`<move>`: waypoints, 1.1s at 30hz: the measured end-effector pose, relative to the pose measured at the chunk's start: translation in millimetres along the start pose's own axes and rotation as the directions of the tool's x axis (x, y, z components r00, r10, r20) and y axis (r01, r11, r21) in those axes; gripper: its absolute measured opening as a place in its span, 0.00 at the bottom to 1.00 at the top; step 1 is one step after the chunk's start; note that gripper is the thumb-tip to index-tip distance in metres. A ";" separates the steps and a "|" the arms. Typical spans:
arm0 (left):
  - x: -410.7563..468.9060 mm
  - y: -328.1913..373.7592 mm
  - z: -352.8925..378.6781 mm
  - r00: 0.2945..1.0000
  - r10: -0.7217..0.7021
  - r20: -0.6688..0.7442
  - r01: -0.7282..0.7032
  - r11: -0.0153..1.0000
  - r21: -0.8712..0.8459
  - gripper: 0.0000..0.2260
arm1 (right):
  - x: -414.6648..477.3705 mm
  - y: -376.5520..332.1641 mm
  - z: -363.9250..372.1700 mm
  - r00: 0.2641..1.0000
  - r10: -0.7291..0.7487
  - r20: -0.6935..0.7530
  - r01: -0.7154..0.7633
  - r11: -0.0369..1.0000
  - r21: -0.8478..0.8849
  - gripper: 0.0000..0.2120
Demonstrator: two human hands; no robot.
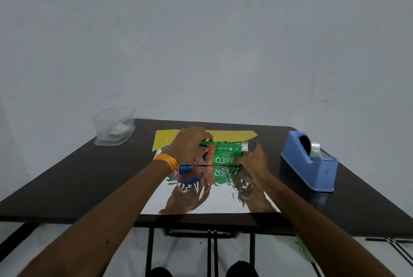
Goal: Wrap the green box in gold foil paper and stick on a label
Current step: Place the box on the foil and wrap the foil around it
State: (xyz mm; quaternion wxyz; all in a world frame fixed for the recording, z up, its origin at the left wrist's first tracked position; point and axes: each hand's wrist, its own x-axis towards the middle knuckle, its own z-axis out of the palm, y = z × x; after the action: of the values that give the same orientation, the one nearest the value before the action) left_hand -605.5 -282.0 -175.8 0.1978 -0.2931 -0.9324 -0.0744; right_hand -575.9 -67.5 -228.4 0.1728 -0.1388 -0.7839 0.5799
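Observation:
The green box (225, 153) lies flat on a sheet of foil paper (214, 196), mirror side up, spread over the middle of the dark table (67, 178). The sheet's far edge (232, 135) is folded over and shows its gold face behind the box. My left hand (190, 144) grips the box's left end from above, fingers curled over its far edge. My right hand (254, 160) grips the right end, fingers curled round the near corner. The foil reflects the box and both forearms. No label is visible.
A blue tape dispenser (310, 160) with a roll of clear tape stands at the right of the table. A clear plastic container (114, 125) holding small white pieces sits at the back left corner. The near table edge runs just below the foil.

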 end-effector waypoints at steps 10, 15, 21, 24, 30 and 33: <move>-0.2 -2.7 1.1 1.000 0.000 0.008 0.000 1.000 -0.017 0.19 | -1.2 -1.9 -1.7 0.999 -0.042 0.029 0.041 0.999 0.027 0.40; -2.0 -5.2 1.7 1.000 0.027 -0.009 -0.027 1.000 -0.014 0.18 | -5.0 -28.8 -15.9 0.947 -0.228 -0.229 0.189 0.966 -0.178 0.48; -1.5 -4.6 6.0 0.999 0.021 -0.027 -0.021 1.000 -0.003 0.18 | -10.4 -62.2 -12.7 0.818 -0.536 0.208 0.542 0.597 -0.592 0.35; -2.4 -4.8 6.2 0.999 0.021 -0.033 -0.021 1.000 0.001 0.20 | -8.1 -63.2 6.5 0.760 -0.422 0.495 0.646 0.397 -0.652 0.28; -5.5 -15.8 5.6 0.999 -0.022 -0.036 0.021 0.999 -0.031 0.24 | -3.7 -53.6 14.0 0.713 -0.506 0.486 0.682 0.339 -0.648 0.11; -5.7 -17.8 3.1 0.999 -0.034 -0.040 0.033 0.999 -0.008 0.23 | -4.7 -50.8 12.1 0.706 -0.533 0.466 0.684 0.344 -0.643 0.11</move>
State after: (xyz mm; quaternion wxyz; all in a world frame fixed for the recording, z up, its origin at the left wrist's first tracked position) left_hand -612.5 -298.8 -181.5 0.2139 -0.2767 -0.9328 -0.0871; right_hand -577.8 -94.6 -183.5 0.2291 0.1549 -0.9577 0.0798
